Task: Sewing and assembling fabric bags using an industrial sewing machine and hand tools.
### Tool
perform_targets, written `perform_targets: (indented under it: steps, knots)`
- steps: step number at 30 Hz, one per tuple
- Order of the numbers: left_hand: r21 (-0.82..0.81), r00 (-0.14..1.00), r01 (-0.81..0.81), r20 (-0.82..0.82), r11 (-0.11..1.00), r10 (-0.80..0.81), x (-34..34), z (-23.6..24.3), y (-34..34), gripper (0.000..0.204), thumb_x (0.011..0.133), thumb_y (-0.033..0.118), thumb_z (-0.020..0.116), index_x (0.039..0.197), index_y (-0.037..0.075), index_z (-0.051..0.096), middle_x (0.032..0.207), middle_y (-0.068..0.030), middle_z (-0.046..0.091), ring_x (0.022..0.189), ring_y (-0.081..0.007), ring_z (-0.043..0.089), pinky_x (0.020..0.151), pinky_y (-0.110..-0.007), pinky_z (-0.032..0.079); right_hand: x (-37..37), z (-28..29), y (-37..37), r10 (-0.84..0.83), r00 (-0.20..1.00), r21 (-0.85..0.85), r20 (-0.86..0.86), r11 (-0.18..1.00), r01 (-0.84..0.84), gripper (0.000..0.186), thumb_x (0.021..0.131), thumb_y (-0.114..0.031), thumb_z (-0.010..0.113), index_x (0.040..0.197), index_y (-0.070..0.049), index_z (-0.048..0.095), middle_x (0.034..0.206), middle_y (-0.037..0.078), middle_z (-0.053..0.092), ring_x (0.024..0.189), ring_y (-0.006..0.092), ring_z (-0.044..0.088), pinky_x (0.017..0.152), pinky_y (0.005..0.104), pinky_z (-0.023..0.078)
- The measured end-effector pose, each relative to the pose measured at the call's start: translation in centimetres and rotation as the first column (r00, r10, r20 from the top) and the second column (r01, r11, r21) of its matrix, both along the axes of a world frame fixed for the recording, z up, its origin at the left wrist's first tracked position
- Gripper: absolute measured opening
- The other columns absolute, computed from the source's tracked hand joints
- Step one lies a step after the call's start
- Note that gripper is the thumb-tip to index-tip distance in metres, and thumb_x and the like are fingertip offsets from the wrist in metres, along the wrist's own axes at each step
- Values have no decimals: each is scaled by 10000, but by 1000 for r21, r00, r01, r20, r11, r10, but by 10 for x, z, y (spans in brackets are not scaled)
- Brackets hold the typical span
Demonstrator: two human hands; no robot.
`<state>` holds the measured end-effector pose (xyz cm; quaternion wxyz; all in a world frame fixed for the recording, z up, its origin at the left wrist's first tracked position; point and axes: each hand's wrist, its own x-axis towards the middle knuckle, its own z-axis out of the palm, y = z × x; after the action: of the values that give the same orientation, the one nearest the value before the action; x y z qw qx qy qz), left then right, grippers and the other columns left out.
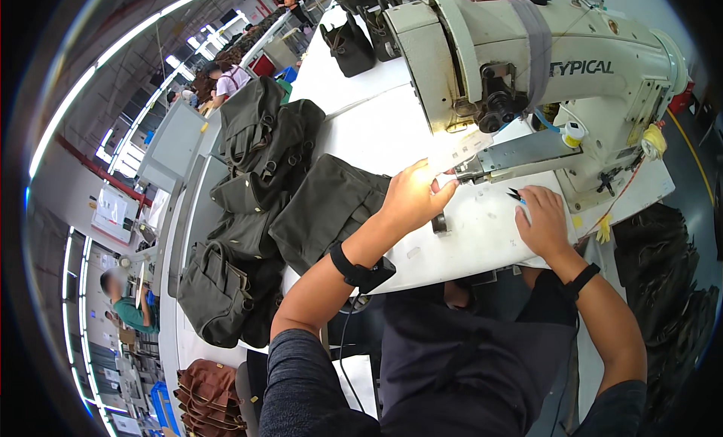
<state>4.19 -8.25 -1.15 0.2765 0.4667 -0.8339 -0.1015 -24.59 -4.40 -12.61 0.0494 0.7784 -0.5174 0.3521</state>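
Observation:
An industrial sewing machine (422, 38) stands at the top right, its narrow metal arm (512, 154) reaching leftward over the white table (482, 241). My left hand (414, 196) is at that arm’s free end, thumb and forefinger drawn together; what they hold, if anything, is hidden. A clear plastic piece (463, 147) shows above the fingertips. My right hand (542, 218) rests on the table below the arm, fingers curled over small snips (518, 196) with dark blades and a blue handle. A small metal part (440, 223) sits on the table below my left hand.
Dark olive bags (324, 211) are heaped left of my hands, with more black bags (346, 45) at the back. Brown bags (207, 395) lie lower left. A yellow thread spool (652, 139) hangs right. Dark material (655, 286) fills the right side. Other people (132, 309) work at left.

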Motion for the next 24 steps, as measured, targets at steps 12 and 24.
perform_targets:
  steps: [12,24]
  knots:
    - [22,977,-214,-9,977,215,-11,-3,0,285,808,252,724,1020,61,707,727,-81,668,656,-258,671,651,-382,541,0,-3,-2,-48,997,-91,60,994,54,280,852,-78,657,1130,-49,659,1114,100,635,1110,298,590,985,433,437]
    - [78,898,-127,-414,989,148,-11,-37,-3,127,848,145,743,888,24,753,732,-63,695,630,-108,621,630,-270,512,-2,-12,-33,-224,970,106,95,971,214,251,879,-140,676,1115,-54,676,1109,122,658,1071,329,608,935,452,482]
